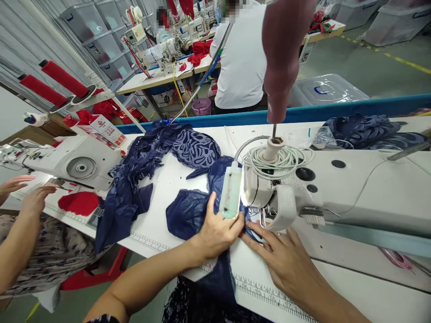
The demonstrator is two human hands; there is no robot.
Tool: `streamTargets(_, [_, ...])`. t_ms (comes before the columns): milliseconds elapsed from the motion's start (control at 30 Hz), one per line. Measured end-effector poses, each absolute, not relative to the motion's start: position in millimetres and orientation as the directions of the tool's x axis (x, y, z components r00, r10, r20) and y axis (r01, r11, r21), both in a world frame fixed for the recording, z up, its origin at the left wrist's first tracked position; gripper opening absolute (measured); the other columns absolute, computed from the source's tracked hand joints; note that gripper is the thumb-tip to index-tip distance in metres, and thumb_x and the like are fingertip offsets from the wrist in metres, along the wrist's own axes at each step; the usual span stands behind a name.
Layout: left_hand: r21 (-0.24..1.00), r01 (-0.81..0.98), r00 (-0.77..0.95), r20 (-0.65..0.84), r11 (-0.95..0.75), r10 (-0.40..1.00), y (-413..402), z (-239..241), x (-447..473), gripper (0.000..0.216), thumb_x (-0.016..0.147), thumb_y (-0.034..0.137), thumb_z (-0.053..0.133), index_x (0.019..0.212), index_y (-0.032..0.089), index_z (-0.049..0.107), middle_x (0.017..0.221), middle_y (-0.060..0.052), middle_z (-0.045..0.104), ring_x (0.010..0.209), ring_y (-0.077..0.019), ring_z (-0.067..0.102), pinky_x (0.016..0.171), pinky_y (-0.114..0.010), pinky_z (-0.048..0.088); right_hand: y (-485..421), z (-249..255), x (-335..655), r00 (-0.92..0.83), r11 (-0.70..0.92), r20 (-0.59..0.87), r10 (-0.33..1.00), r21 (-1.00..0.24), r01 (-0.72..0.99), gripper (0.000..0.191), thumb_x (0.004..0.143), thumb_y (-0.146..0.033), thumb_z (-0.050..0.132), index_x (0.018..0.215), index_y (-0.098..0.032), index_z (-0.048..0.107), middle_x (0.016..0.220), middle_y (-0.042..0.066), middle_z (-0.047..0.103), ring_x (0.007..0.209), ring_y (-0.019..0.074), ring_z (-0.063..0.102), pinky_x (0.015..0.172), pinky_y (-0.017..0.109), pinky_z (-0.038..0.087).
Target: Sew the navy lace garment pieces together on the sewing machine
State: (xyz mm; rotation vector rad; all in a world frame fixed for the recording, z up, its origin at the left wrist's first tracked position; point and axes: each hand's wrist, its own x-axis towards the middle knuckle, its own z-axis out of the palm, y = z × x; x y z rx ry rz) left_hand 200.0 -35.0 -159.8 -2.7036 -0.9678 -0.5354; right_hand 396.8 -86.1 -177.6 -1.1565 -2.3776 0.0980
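A navy lace bra piece [190, 213] lies on the white table and runs under the head of a sewing machine [259, 184]. My left hand [218, 231] pinches its edge just left of the needle area, thumb raised beside a pale green lamp [230, 193]. My right hand [286, 255] rests with fingers stretched out flat over the fabric, its fingertips close to those of my left. The needle and presser foot are mostly hidden by the machine's guard. Part of the navy cloth [220, 278] hangs over the table's front edge.
More navy lace pieces [134, 166] are heaped on the left, with others [367, 130] at the back right. Pink-handled snips [397, 259] lie at the right. A co-worker's hands [35, 193] are near red fabric [79, 203] at a neighbouring machine. A measuring tape edges the table.
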Motion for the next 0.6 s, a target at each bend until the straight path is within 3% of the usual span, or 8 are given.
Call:
streamTargets(167, [-0.058, 0.667, 0.697, 0.401, -0.743, 0.595, -31, -147, 201, 0.026, 0.095, 0.011, 0.039, 0.088, 0.015, 0.064, 0.078, -0.004, 0.061, 0.078, -0.0178, 0.057, 0.094, -0.058, 0.048, -88, -176, 393, -0.528, 0.644, 0.410, 0.744, -0.227, 0.731, 0.048, 0.082, -0.004, 0.045, 0.123, -0.022, 0.064, 0.125, 0.015, 0.062, 0.097, 0.0298, 0.058, 0.084, 0.049, 0.038])
streamTargets(267, [-0.118, 0.664, 0.694, 0.463, -0.738, 0.551, -41, -152, 211, 0.026, 0.094, 0.008, 0.039, 0.086, 0.013, 0.063, 0.074, -0.003, 0.059, 0.071, -0.0159, 0.055, 0.096, -0.061, 0.045, -90, -178, 395, -0.533, 0.656, 0.425, 0.731, -0.223, 0.721, 0.044, 0.080, -0.006, 0.048, 0.118, -0.019, 0.066, 0.127, 0.016, 0.061, 0.100, 0.0317, 0.058, 0.085, 0.050, 0.037])
streamTargets(400, [-0.138, 0.635, 0.694, 0.534, -0.760, 0.483, -39, -161, 210, 0.026, 0.094, 0.005, 0.039, 0.088, 0.013, 0.063, 0.076, -0.004, 0.061, 0.074, -0.0165, 0.058, 0.097, -0.064, 0.045, -91, -181, 399, -0.542, 0.661, 0.421, 0.727, -0.215, 0.719, 0.049, 0.079, -0.006, 0.050, 0.124, -0.021, 0.063, 0.132, 0.015, 0.058, 0.101, 0.0315, 0.058, 0.082, 0.048, 0.037])
streamTargets(500, [-0.168, 0.577, 0.760, 0.468, -0.799, 0.450, -27, -162, 207, 0.027, 0.092, 0.002, 0.038, 0.087, 0.012, 0.063, 0.085, -0.007, 0.064, 0.083, -0.0188, 0.061, 0.096, -0.064, 0.046, -89, -183, 399, -0.532, 0.647, 0.403, 0.745, -0.242, 0.723, 0.049, 0.082, -0.008, 0.049, 0.127, -0.024, 0.061, 0.134, 0.015, 0.056, 0.106, 0.0321, 0.056, 0.081, 0.046, 0.037])
streamTargets(600, [-0.104, 0.626, 0.753, 0.340, -0.773, 0.564, -23, -158, 211, 0.027, 0.094, 0.006, 0.038, 0.099, 0.014, 0.063, 0.097, -0.009, 0.065, 0.096, -0.0211, 0.061, 0.103, -0.061, 0.042, -86, -182, 397, -0.523, 0.623, 0.358, 0.774, -0.281, 0.730, 0.044, 0.088, -0.013, 0.048, 0.128, -0.027, 0.061, 0.137, 0.015, 0.053, 0.112, 0.0336, 0.053, 0.084, 0.047, 0.037])
